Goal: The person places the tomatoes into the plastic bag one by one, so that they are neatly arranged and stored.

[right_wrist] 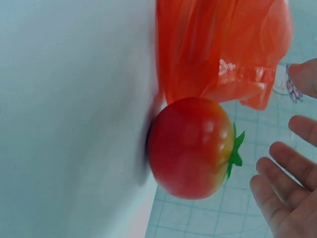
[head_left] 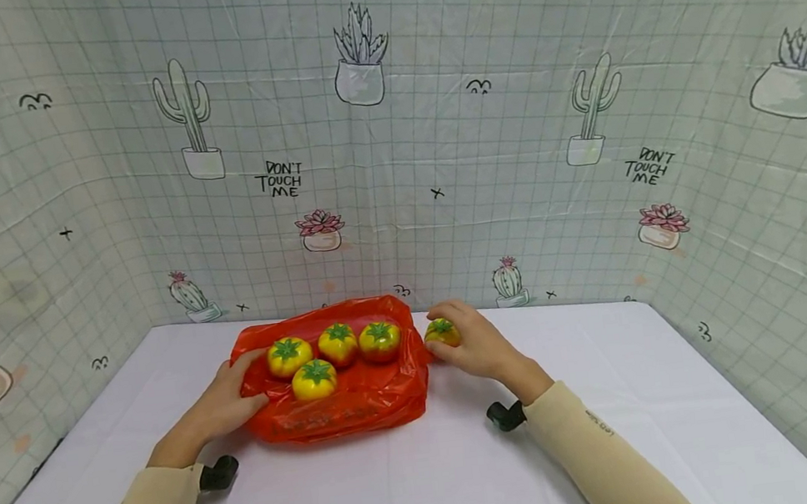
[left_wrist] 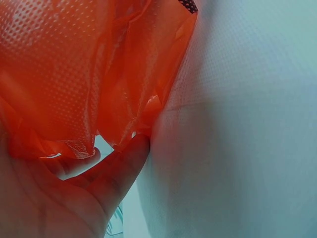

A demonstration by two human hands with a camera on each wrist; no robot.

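Note:
A red plastic bag [head_left: 341, 419] lies spread on the table with several yellow-and-red tomatoes [head_left: 315, 379] in it, green leaf tops facing up. At its left end my left hand [head_left: 228, 399] rests against the bag, thumb toward the front and fingers toward the back. The left wrist view shows the thumb [left_wrist: 121, 171] extended at the bag's crinkled edge. Just right of the bag, one more tomato [right_wrist: 190, 148] sits on the table. Around it my right hand [head_left: 475, 346] is spread; the right wrist view shows relaxed fingers [right_wrist: 282, 183] apart from the tomato.
The table [head_left: 373, 499] has a white cover. A grid-patterned cloth [head_left: 429, 148] printed with potted cacti stands behind it and along both sides. Each wrist carries a small black device [head_left: 219, 474], close above the tabletop.

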